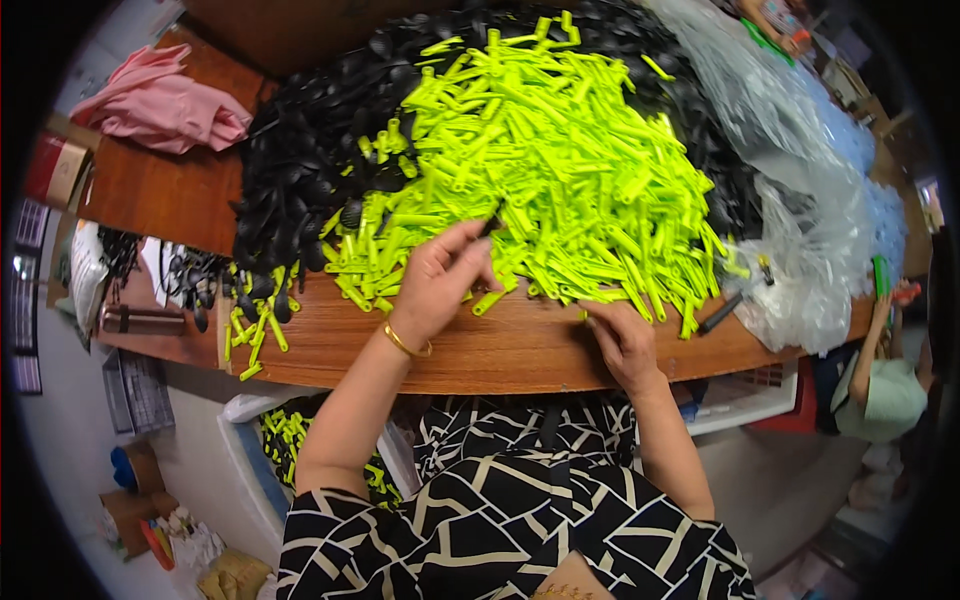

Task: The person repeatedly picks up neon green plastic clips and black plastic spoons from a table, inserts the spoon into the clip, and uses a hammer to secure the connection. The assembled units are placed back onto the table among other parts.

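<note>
Left hand (pixel 438 283): thumb and forefinger pinch a small black piece (pixel 491 219), which points up and away from the fingertips, over the near part of the heap.
Right hand (pixel 625 345): fingers bent, tips at the heap's near edge beside the end of a yellow-green piece (pixel 583 315); whether they grip it cannot be told.
Yellow-green heap (pixel 560 170): short, slender pieces piled directly beyond both hands' fingers.
Black heap (pixel 310 160): dark pieces, many with rounded heads, beyond and to the left of the left fingers, continuing behind the yellow-green heap.
Wooden table (pixel 480 362): its bare front strip lies on the near side of the fingers.
Dark rod (pixel 720 313): on the table, to the right of the right fingers.
Clear plastic sheeting (pixel 820 240): crumpled, farther right of the right fingers.
Pink cloth (pixel 165 100): well to the left of the left fingers, on a wooden surface.
Red box (pixel 55 172): at far left of the left fingers; its surface marking is too small to read.
</note>
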Available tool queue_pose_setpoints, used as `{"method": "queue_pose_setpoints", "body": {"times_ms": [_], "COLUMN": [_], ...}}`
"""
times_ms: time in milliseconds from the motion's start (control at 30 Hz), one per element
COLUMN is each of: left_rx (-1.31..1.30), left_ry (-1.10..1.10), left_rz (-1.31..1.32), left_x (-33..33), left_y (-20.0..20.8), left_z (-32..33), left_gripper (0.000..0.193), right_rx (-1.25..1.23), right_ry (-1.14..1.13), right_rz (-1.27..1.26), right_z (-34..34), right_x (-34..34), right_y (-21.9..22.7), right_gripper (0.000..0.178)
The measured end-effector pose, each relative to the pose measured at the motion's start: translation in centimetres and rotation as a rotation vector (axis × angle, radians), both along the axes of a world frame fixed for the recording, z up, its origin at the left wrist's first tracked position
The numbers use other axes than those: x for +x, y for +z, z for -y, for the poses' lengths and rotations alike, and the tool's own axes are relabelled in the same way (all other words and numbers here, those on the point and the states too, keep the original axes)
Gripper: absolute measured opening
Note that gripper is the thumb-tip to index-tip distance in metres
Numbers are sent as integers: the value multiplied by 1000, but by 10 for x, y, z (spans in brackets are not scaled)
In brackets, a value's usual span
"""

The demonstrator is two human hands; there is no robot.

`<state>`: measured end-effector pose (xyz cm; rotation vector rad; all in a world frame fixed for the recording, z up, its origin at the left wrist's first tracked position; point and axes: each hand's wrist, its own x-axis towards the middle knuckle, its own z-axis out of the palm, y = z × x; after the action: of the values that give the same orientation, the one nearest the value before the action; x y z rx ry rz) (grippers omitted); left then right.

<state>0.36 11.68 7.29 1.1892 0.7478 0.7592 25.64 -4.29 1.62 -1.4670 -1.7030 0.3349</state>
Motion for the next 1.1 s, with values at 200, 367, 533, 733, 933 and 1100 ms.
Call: {"method": "queue_pose_setpoints", "body": {"times_ms": [200, 367, 533, 733, 933, 1100], "left_rx": [91, 409, 773, 870, 957, 930], "left_ry": [-192, -214, -243, -249, -307, -270], "left_rz": [-180, -337, -416, -425, -498, -482], "left_x": [34, 37, 33, 29, 26, 24], "left_y": [-4, 17, 25, 16, 11, 2], "left_z": [66, 79, 77, 79, 84, 94], "left_gripper": [29, 26, 27, 25, 25, 24], "right_rx": [-203, -110, -242, -359, -301, -183], "right_ry": [-4, 238, 257, 279, 149, 121], "right_rz": [-297, 22, -87, -55, 67, 81], "right_z": [0, -8, -7, -5, 2, 14], "right_x": [3, 17, 16, 13, 2, -3], "right_y": [69, 101, 104, 96, 86, 65], "right_gripper": [16, 17, 14, 14, 16, 19]}}
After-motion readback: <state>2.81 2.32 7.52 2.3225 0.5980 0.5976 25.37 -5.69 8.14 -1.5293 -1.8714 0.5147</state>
